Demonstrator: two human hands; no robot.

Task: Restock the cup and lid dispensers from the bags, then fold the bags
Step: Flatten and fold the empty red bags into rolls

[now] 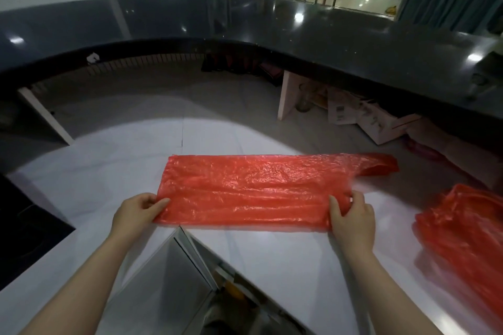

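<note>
Single head-worn wide-angle view, looking forward and steeply down from above, close over the white tabletop [272, 266], both forearms entering from 6 o'clock, curved dark counter [245, 22] arcing across 12 o'clock

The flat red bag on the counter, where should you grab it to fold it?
Probably by its two near corners, coming from the near side, as the left hand and right hand do. The flat red bag lies spread wide on the white counter, handles to the right, so pinching both ends should keep the edge straight.
</note>
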